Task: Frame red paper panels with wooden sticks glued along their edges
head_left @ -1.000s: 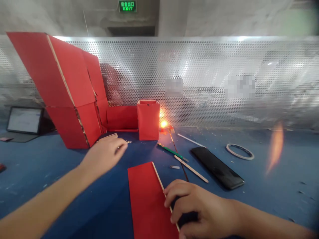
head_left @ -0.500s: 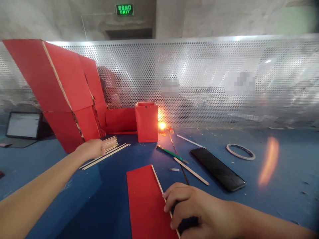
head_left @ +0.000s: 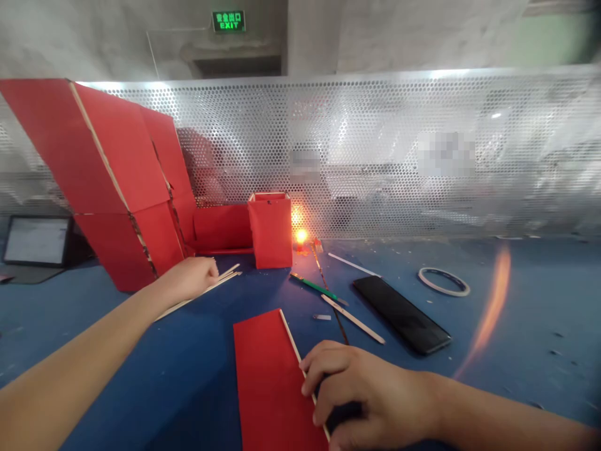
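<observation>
Left hand [head_left: 195, 279] was shifted rightward over loose sticks [head_left: 225, 280] since half second before; grip could not be told. Red sheet [head_left: 272, 382] was laid front centre, edge stick [head_left: 290, 334] held along right side by right hand [head_left: 359, 391]. Blue tabletop [head_left: 178, 376] was exposed leftward.

Ahead of me, an orange light [head_left: 301, 236] glared beside the far box [head_left: 271, 233]; an orange streak [head_left: 494, 299] marked the right, the far metal panel [head_left: 375, 141] blurred rightward, and shadow darkened the near table [head_left: 188, 401].
</observation>
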### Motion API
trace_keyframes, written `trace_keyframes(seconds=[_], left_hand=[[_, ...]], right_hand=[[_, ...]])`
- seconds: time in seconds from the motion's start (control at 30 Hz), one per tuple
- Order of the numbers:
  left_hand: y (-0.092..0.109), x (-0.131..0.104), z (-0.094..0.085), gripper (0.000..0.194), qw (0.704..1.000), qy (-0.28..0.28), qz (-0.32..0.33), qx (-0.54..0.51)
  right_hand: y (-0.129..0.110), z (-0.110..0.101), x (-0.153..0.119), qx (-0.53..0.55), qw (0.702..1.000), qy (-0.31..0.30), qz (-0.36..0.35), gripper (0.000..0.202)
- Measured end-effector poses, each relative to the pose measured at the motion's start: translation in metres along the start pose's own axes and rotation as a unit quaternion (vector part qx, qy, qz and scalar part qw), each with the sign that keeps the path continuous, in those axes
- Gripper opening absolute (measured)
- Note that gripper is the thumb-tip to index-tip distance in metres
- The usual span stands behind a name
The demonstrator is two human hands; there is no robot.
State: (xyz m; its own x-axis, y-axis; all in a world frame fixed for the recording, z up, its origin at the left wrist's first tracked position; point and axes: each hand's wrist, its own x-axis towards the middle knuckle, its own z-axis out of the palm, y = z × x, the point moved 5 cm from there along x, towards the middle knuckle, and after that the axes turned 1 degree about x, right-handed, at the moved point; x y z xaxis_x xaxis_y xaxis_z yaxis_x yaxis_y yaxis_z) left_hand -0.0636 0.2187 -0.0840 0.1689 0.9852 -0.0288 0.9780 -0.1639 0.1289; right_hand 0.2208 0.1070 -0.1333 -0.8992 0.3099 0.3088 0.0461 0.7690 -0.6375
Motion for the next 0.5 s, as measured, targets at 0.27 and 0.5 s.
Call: trace_keyframes(seconds=[0.27, 0.5], left_hand=[[0.095, -0.01, 0.018, 0.018, 0.987, -0.092, 0.125, 0.03], [0.113, -0.011, 0.031, 0.025, 0.99, -0.101, 0.094, 0.035]], right_hand=[[0.004, 0.002, -0.001, 0.007, 0.999, 0.025, -0.027, 0.037], [0.003, 0.001, 0.001, 0.015, 1.0, 0.011, -0.015, 0.033]])
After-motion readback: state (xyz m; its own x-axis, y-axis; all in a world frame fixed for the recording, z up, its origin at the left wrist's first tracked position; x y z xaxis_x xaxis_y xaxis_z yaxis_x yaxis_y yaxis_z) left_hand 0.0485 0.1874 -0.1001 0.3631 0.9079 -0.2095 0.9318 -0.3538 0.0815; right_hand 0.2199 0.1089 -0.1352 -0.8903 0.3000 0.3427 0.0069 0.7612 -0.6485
